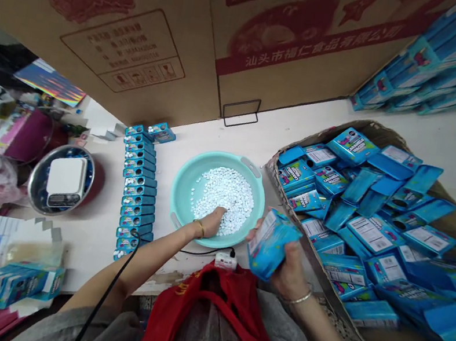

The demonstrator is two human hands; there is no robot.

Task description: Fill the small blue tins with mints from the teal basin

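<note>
A pale turquoise plastic basin point(180, 209) stands on the white table point(218, 125), holding a heap of small white tablets point(223, 196). My left hand point(212, 222), with a gold bangle, is pressed into the near edge of the heap, and its fingers are partly hidden. My right hand point(290, 269) grips a blue printed carton point(271, 244) just right of the basin, tilted with its white label side up. To the right lies a large cardboard tray point(282, 162) filled with several loose blue cartons point(369, 231). A row of upright blue boxes point(136, 189) lines up left of the basin.
A small white digital scale point(66, 180) sits in a steel bowl point(38, 178) at left, among plastic bags. Blue boxes point(16, 286) are stacked lower left, and more point(441, 61) lean top right. A large printed carton point(116, 27) stands behind. A white plug point(225, 260) and black cable point(110, 285) lie near me.
</note>
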